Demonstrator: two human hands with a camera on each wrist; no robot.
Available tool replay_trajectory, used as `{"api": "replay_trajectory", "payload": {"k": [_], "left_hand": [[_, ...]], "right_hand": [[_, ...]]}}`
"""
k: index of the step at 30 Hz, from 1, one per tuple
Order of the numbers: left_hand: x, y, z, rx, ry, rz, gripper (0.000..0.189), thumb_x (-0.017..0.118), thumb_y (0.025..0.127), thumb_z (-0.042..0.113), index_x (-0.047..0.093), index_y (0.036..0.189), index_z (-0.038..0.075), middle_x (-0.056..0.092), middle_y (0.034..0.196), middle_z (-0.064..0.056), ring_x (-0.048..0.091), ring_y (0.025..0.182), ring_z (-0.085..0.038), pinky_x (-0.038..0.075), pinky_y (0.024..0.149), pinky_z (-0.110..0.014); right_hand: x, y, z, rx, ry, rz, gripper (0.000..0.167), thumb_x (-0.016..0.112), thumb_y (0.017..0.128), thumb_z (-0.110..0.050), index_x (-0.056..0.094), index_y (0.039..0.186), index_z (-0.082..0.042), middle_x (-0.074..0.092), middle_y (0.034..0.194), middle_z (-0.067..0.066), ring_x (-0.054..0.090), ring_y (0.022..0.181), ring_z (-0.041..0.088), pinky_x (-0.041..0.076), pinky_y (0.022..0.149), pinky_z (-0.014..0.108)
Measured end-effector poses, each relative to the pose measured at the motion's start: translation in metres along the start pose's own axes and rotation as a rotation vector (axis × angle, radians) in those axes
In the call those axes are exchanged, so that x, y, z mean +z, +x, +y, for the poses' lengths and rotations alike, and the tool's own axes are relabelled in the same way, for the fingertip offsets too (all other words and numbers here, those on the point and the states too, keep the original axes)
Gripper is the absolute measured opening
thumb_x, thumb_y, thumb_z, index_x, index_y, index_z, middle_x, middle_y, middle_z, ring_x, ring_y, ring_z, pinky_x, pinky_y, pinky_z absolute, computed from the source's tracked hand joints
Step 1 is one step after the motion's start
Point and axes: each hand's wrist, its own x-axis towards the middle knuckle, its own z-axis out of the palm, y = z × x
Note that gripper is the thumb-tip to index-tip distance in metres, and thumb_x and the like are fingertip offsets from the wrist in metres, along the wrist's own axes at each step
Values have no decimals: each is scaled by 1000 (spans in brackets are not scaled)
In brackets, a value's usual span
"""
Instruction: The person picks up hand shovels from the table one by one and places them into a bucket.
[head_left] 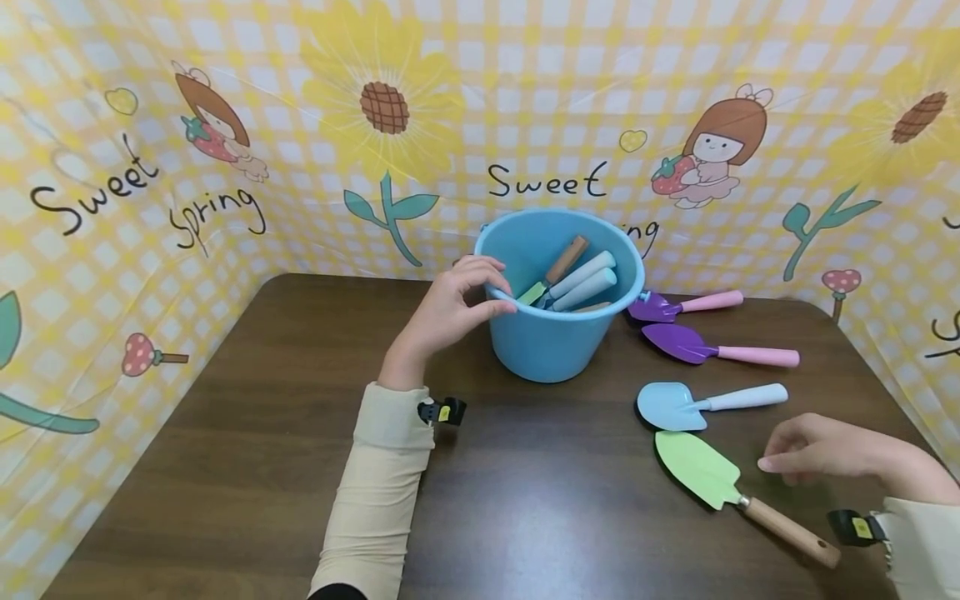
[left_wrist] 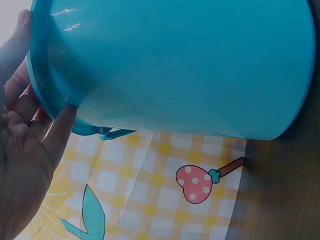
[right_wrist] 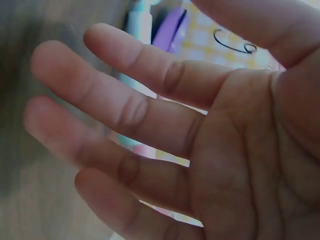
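Observation:
My left hand pinches the near-left rim of a light blue bucket. In the left wrist view its thumb lies along the bucket's outer wall while the fingers go over the rim. Inside the bucket lean a wooden-handled green tool and two light blue handles; their lower ends are hidden. Empty, my right hand hovers with loosely bent fingers above the wooden handle of a green trowel. Just beyond that trowel lies a light blue shovel with a pale handle.
Two purple garden tools with pink handles lie right of the bucket: a pointed trowel and, farther back, another one partly behind the rim. A checked cloth with printed flowers rises behind the brown table.

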Motion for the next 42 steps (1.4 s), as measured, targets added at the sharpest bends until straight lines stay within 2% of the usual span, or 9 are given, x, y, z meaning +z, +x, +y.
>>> {"api": "replay_trajectory", "payload": {"k": [6, 11, 16, 21, 26, 32, 42], "left_hand": [[0, 0, 0, -1, 4, 0, 13, 81, 82, 12, 72, 90, 6, 72, 94, -6, 52, 123, -20, 40, 110, -41], [0, 1, -1, 7, 1, -3, 13, 81, 82, 12, 72, 90, 6, 72, 93, -6, 52, 122, -20, 40, 110, -41], [0, 2, -1, 12, 4, -3, 13, 81, 82, 12, 72, 90, 6, 72, 94, -6, 52, 121, -20, 40, 109, -41], [-1, 3, 0, 2, 5, -4, 14, 81, 82, 13, 72, 91, 7, 72, 95, -6, 52, 122, -19, 40, 109, -41], [0, 3, 0, -2, 1, -7, 14, 81, 82, 12, 72, 91, 6, 72, 95, -7, 52, 122, -20, 39, 110, -41], [1, 2, -1, -5, -3, -8, 14, 81, 82, 11, 72, 91, 5, 72, 95, -8, 52, 122, -23, 39, 110, -43], [0, 2, -1, -13, 0, -8, 14, 81, 83, 12, 72, 91, 6, 72, 96, -7, 51, 123, -20, 39, 111, -42]], "right_hand": [[9, 6, -2, 1, 55, -56, 22, 61, 97, -17, 64, 89, 3, 62, 74, 3, 59, 65, 8, 50, 59, 26], [14, 7, -5, 47, 59, -63, 22, 63, 97, -19, 63, 88, 1, 63, 74, 6, 60, 66, 13, 52, 60, 29], [17, 6, -5, 43, 79, -62, 28, 61, 99, -20, 61, 84, 4, 64, 69, 6, 63, 62, 13, 55, 57, 30], [22, 4, -7, 49, 93, -98, 26, 65, 96, -19, 60, 81, 2, 62, 69, 5, 62, 61, 12, 55, 56, 29], [25, 6, -10, 95, 104, -138, 24, 73, 90, -20, 57, 82, -4, 58, 67, 2, 60, 58, 12, 55, 55, 29], [28, 7, -13, 164, 49, -118, 27, 79, 84, -17, 55, 83, -6, 57, 73, 5, 60, 58, 18, 53, 55, 28], [30, 10, -14, 93, 66, -124, 21, 76, 84, -9, 57, 80, -3, 56, 75, 4, 59, 60, 11, 53, 54, 24]]}}
